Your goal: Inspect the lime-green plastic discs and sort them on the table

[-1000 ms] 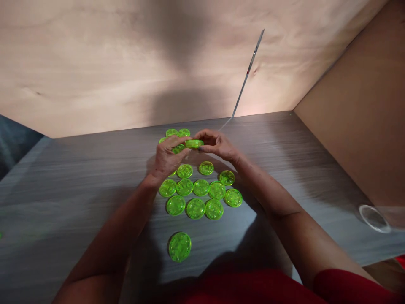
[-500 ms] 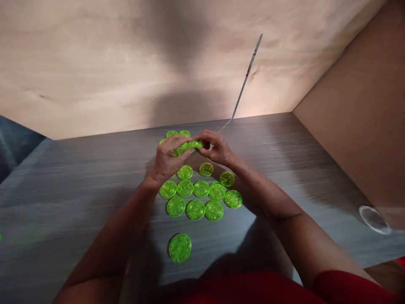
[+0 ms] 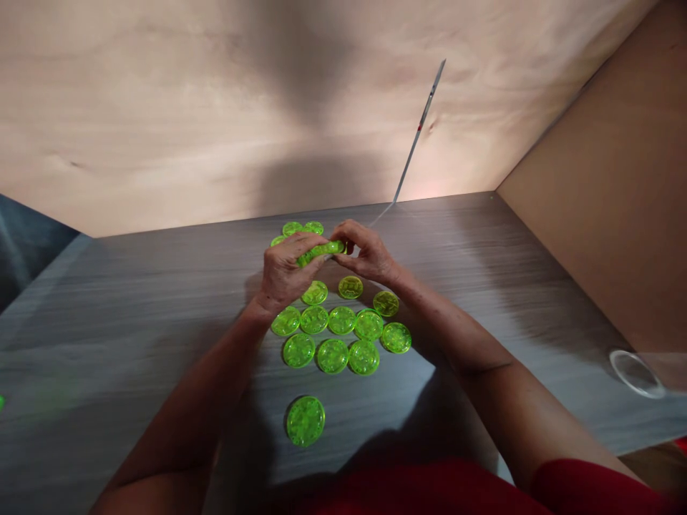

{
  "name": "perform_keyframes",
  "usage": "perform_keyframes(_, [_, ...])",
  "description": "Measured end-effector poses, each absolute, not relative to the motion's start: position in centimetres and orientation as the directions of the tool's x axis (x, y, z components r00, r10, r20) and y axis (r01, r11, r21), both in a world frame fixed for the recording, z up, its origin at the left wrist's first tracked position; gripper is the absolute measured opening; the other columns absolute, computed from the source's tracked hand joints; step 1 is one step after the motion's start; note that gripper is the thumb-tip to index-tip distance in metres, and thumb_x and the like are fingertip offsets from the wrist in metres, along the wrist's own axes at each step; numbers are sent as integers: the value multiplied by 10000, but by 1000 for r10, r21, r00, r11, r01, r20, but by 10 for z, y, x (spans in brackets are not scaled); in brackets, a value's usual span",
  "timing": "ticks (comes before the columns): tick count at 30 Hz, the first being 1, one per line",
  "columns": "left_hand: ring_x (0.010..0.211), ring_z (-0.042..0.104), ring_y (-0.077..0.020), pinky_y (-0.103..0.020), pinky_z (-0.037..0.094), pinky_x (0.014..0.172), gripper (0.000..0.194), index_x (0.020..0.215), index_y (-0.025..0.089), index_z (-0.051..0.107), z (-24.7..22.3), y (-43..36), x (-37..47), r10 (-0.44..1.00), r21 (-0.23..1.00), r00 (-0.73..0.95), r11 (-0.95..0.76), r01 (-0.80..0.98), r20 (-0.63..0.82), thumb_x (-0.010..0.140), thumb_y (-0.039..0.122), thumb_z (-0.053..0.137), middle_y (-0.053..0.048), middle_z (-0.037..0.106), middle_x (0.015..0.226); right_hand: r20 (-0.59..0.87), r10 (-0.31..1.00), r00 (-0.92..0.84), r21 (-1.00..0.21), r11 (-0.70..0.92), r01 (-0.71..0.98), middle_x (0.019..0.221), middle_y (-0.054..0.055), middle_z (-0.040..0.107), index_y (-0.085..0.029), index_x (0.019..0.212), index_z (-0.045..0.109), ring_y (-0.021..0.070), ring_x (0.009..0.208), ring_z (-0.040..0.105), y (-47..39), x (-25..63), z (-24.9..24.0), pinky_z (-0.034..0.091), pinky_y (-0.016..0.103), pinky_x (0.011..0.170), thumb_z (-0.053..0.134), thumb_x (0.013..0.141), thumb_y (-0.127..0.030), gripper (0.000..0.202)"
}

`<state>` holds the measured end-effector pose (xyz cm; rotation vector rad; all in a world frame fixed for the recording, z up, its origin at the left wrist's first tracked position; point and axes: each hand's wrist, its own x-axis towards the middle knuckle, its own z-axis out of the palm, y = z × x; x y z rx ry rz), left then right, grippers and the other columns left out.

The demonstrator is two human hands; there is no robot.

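A green disc (image 3: 327, 248) is being pinched edge-on betw. both hands above the table (image 3: 509, 286), fingertips hiding its ends. Left hand (image 3: 284, 272) & right hand (image 3: 365, 254) are clamping it, fingers curled. Other green discs (image 3: 333, 336) are lying below; some are hidden behind the hands. A clear cup (image 3: 644, 372) is being cut off at right.
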<state>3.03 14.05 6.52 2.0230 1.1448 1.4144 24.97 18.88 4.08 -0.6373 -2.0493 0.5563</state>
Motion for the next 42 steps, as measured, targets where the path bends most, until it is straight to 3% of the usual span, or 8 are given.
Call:
perform_keyframes(13, [1097,811,-270,-433,632,1129,153,997,292,893,51,154,27,858,797,118,-509,325,500,849,256,900,-52,888,1097,557,692,-459,-661,704,261,1027,39,674,-212,1017,686,144,784,547,194,250,35,482,296,728,757,1004,-347,154])
perform_keyframes(16, [1067,801,-262,-388,648,1061,217,1020,272,889,42,164,24,926,876,7,-359,322,377,804,279,909,-45,873,1062,400,815,-418,-701,567,433,902,16,660,-183,994,729,156,777,523,203,259,37,444,307,744,762,963,-329,153])
perform_keyframes(20, [884,751,-234,-299,614,753,251,1032,228,868,28,175,19,970,956,-166,-133,261,180,816,355,853,-39,807,942,115,953,-281,-641,287,711,685,-16,533,-164,777,720,166,736,488,218,283,45,379,321,730,690,975,-293,238])
perform_keyframes(26, [634,607,-163,-236,468,520,431,1094,257,857,22,175,25,990,990,-143,32,141,-12,681,229,737,-10,721,866,-161,940,-300,-550,167,819,543,-31,472,-186,605,633,131,595,457,224,304,46,347,298,646,702,986,-265,395])
perform_keyframes(29, [624,595,-156,-242,505,528,487,1093,265,857,26,171,29,994,987,-110,35,159,-18,637,203,698,0,715,867,-103,950,-295,-393,233,890,628,42,640,-172,694,756,169,660,550,224,301,45,406,308,674,711,1024,-304,358])
perform_keyframes(32, [548,514,-138,-242,486,508,463,1071,264,865,28,168,30,993,979,-117,46,197,-23,639,202,709,29,657,734,39,959,-280,-253,281,926,973,175,829,-143,1038,891,280,938,719,226,288,46,536,356,835,683,1080,-373,313])
perform_keyframes(36, [533,527,-141,-242,486,496,336,944,249,854,29,167,30,994,984,-88,73,163,-59,633,227,727,29,642,666,74,908,-412,-208,418,884,1548,239,727,-160,1571,739,414,1422,652,227,254,45,551,514,1182,829,993,-334,610])
perform_keyframes(42, [612,693,-190,-223,404,436,222,828,242,740,27,168,30,990,990,-35,136,38,-134,680,362,854,-9,708,761,-27,894,-448,-292,421,859,1509,229,741,-172,1487,764,430,1459,648,232,232,35,514,588,1236,751,959,-144,529])
